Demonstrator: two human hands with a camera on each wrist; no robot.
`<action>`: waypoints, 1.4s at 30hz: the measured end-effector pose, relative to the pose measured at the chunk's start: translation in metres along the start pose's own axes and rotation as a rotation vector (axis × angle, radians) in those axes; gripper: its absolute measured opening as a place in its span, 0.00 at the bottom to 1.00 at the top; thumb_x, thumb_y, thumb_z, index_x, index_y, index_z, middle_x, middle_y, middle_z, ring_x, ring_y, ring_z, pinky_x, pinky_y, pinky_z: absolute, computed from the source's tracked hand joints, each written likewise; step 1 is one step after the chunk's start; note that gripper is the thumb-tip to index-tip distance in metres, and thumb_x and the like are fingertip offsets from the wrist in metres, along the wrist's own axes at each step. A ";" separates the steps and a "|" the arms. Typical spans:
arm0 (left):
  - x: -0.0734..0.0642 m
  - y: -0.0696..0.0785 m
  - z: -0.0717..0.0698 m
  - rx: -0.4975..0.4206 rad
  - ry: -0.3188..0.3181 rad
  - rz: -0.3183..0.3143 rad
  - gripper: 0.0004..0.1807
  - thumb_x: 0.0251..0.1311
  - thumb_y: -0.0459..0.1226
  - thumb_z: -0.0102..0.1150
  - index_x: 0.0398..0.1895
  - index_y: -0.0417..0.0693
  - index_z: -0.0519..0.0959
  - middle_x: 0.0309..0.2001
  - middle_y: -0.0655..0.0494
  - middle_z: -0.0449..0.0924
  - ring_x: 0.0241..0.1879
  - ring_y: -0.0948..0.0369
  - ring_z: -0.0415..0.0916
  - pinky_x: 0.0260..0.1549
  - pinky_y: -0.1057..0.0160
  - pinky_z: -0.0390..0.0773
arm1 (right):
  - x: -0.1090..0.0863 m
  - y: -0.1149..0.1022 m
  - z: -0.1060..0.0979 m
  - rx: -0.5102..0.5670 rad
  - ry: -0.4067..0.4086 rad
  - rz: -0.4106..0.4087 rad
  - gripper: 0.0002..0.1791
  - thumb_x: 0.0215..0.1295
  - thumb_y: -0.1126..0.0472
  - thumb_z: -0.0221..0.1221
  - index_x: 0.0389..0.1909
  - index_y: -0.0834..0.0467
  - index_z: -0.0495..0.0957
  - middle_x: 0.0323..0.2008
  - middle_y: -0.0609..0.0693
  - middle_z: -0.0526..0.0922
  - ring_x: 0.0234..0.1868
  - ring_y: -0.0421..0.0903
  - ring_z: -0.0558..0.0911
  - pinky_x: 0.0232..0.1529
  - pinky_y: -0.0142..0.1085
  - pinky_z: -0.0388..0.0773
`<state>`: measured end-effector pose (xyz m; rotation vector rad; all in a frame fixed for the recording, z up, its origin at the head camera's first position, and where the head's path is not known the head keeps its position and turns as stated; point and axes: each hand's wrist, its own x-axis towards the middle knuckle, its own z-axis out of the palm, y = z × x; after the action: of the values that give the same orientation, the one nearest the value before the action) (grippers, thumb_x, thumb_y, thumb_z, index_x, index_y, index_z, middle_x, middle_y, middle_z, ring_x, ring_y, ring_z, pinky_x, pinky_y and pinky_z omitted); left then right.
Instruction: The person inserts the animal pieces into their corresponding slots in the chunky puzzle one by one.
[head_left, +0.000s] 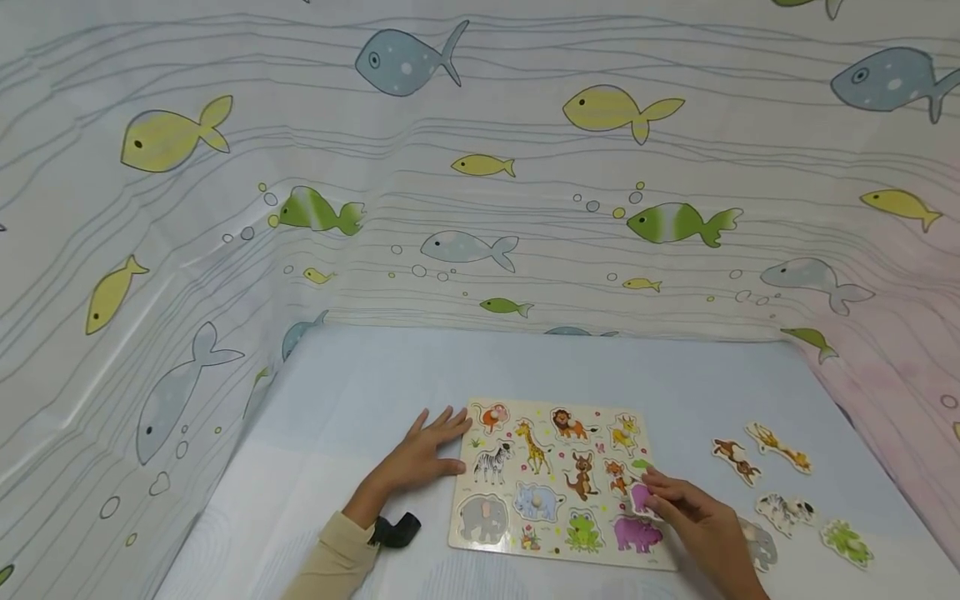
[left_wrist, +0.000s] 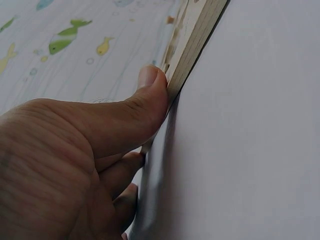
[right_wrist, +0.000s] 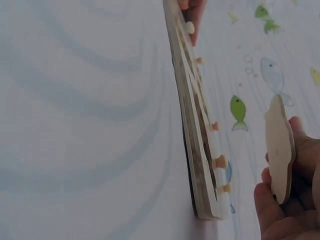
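Note:
A wooden animal puzzle board (head_left: 517, 533) lies on the table between the hands. My left hand (head_left: 420, 457) rests at its left edge with fingers spread. In the left wrist view, the left thumb (left_wrist: 152, 82) touches the board's wooden side. My right hand (head_left: 701, 521) pinches a purple puzzle piece (head_left: 641, 498) over the board's right side, just above the purple hippo picture (head_left: 637, 534). The right wrist view shows the bare wooden back of this puzzle piece (right_wrist: 279, 150), held apart from the board by fingers and thumb.
Loose puzzle pieces lie right of the board: a brown animal (head_left: 737, 461), a giraffe (head_left: 780, 447), a zebra (head_left: 784, 511), a green frog (head_left: 847, 543) and a grey elephant (head_left: 762, 546) partly behind the right hand. Fish-patterned sheeting (head_left: 480, 200) walls the table's back and sides.

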<state>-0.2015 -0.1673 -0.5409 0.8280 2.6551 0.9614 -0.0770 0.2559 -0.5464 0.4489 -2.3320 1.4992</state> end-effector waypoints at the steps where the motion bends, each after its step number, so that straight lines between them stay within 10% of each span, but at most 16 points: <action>1: 0.000 0.001 0.000 -0.002 0.000 -0.002 0.42 0.57 0.46 0.69 0.74 0.46 0.65 0.77 0.50 0.58 0.79 0.47 0.47 0.77 0.39 0.29 | -0.001 0.001 0.001 0.011 -0.009 -0.017 0.14 0.59 0.78 0.63 0.40 0.59 0.84 0.49 0.63 0.86 0.61 0.32 0.80 0.49 0.26 0.82; 42: 0.002 0.003 -0.002 0.006 0.000 -0.017 0.43 0.56 0.47 0.69 0.74 0.46 0.65 0.77 0.50 0.58 0.79 0.47 0.47 0.77 0.39 0.30 | -0.020 0.013 0.017 -0.303 -0.110 -0.157 0.22 0.49 0.70 0.74 0.41 0.45 0.84 0.47 0.43 0.88 0.59 0.29 0.80 0.54 0.14 0.73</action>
<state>-0.2022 -0.1655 -0.5371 0.8051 2.6616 0.9496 -0.0668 0.2470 -0.5723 0.6286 -2.4869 1.0521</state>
